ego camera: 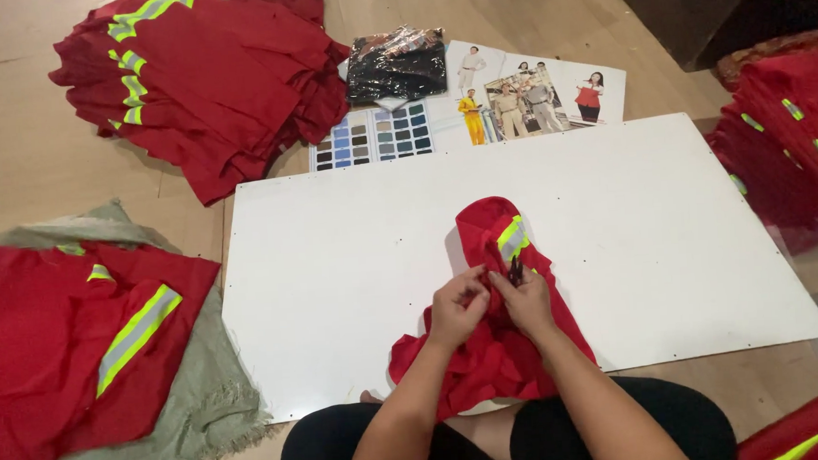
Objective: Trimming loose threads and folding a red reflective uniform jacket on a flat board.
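**Red cloth, yellow-and-grey stripes**

You have a red garment (500, 337) with a yellow-green and silver-grey reflective stripe (512, 239) on your white board (671, 244). The red piles (205, 73) beside you carry the same stripes. Your left-hand stack (52, 351) lies on grey-green cloth (195, 419). The swatch card (373, 137) shows blues, greys and browns; the packet (396, 63) is glossy black.

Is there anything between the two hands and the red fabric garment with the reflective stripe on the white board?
Nothing visible does. Both the left hand and right hand already touch the red fabric garment lying on the white board.
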